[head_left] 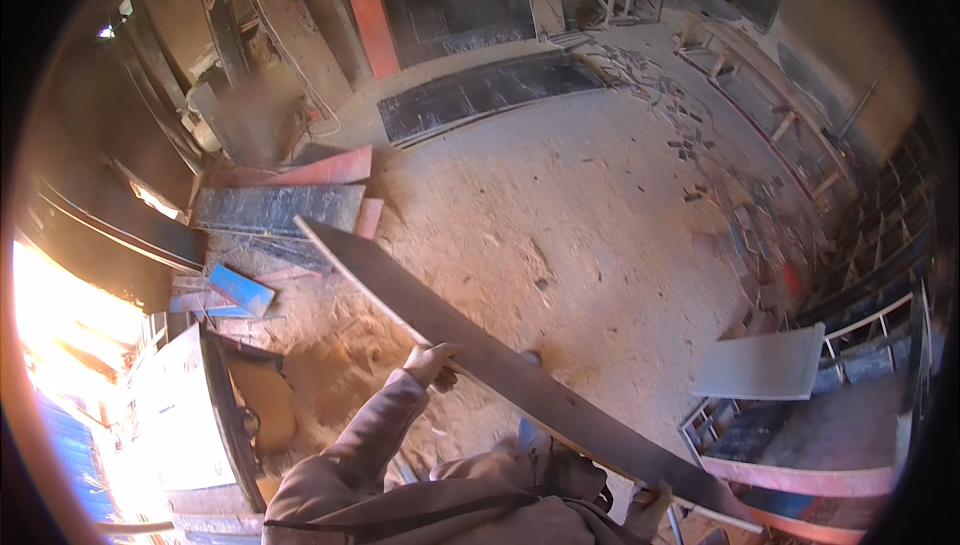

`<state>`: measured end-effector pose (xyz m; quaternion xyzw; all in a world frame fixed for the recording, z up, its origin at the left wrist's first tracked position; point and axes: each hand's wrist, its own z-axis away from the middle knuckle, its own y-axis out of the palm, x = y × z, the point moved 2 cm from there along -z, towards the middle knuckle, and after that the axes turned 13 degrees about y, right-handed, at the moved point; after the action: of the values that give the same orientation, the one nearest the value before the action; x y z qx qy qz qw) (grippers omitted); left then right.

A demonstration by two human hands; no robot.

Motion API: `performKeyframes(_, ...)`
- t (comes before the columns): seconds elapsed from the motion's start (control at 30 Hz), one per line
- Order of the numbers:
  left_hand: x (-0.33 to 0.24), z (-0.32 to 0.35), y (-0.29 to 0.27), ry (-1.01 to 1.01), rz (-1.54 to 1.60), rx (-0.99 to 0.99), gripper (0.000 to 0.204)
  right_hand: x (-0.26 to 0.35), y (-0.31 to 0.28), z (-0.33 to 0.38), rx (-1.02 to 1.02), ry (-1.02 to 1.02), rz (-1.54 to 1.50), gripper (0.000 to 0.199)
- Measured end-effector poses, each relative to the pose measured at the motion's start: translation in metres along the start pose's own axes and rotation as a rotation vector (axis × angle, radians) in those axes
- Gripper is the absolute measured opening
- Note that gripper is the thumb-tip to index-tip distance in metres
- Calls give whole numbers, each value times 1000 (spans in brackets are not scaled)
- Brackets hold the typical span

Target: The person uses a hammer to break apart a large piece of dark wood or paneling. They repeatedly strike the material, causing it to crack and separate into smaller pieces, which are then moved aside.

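A long dark brown board (490,363) slants across in front of me, its far end up to the left and its near end down to the right. My left hand (430,365) is closed on the board's near edge, around the middle of its length. Lower right, my right hand (652,501) grips the same edge close to the near end; some of its fingers are hidden. The board is held above the floor in both hands.
Sawdust covers the floor (480,215). Boards (280,210) lie stacked at left, with a blue piece (241,290). A dark panel (490,95) lies at the back. Scattered offcuts (690,150) and a wooden bench (770,75) are right; a metal frame (810,475) stands near right.
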<state>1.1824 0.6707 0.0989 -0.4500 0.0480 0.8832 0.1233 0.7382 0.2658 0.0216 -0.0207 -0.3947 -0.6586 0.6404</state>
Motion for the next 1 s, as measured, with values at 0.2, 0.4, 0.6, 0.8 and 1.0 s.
performKeyframes(0.2,-80,-89,-105,158,175,-264,35,-28,298,-121,16,48,124,20)
performKeyframes(0.4,-227,-139,-147,385,414,-589,26,-5,566,-231,300,86,196,21)
performKeyframes(0.6,-399,-342,-185,718,720,-496,34,28,877,-357,771,47,-23,14)
performKeyframes(0.8,-494,-611,-189,507,708,-395,78,0,935,-332,442,174,705,24)
performKeyframes(1.0,-356,-761,-100,462,43,129,57,-79,719,-344,-111,203,782,32)
